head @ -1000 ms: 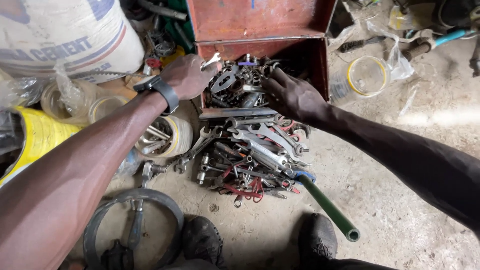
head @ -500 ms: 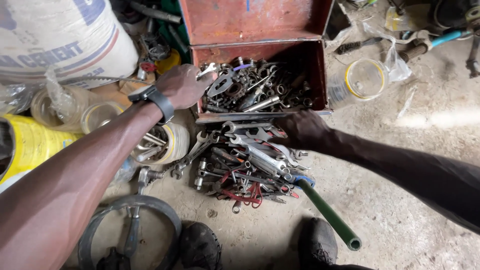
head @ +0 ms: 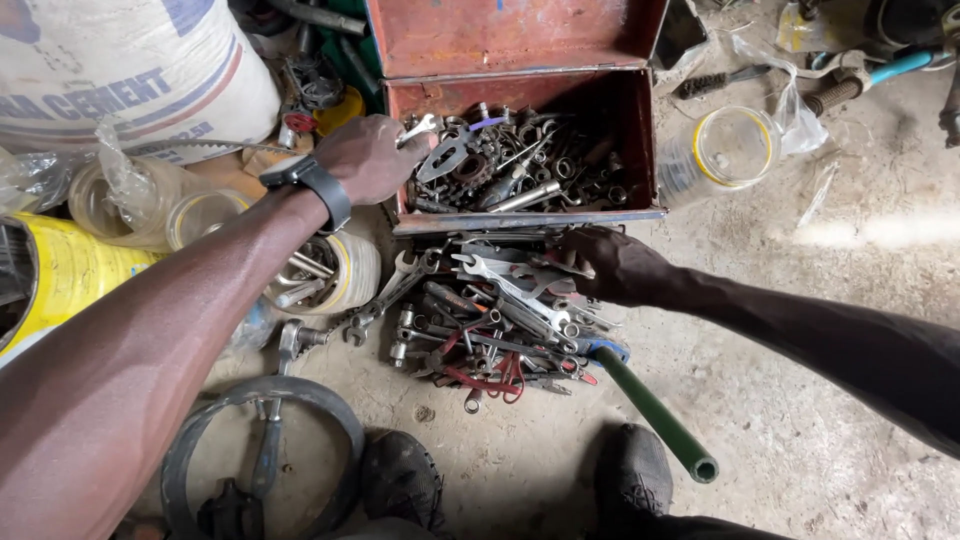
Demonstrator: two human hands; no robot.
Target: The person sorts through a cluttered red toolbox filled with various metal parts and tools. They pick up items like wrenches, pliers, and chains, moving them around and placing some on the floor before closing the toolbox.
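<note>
- While it rests curled on the rusty red metal toolbox's left edge, the left hand grips nothing visible.
- Right hand lies among the heap of steel spanners on gritty concrete; finger state unclear.

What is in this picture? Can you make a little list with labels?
Place: dusty concrete floor
Box: open rusty red metal toolbox, full of small metal parts
Pile: heap of grey steel spanners in front of the box
Left hand: on the box's left rim
Right hand: reaching into the spanner heap
Nearby: green-handled tool, clear plastic jar
</note>
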